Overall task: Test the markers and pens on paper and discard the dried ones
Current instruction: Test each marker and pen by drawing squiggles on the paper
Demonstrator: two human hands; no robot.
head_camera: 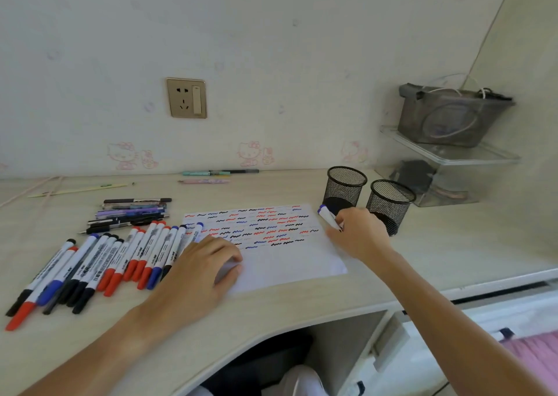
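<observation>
Half a blue-capped marker (329,218) shows from the gripping right hand (357,234); left hand (200,270) flat on paper (287,262)

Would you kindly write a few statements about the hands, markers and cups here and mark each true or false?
1. The right hand holds a blue-capped marker. True.
2. The left hand lifts the paper off the desk. False: it rests flat on the paper.
3. Two black mesh cups stand beyond the paper's right end. True.
4. The paper is blank. False: red, blue and black squiggles cover its upper part.
5. The row of markers lies left of the paper. True.
</observation>
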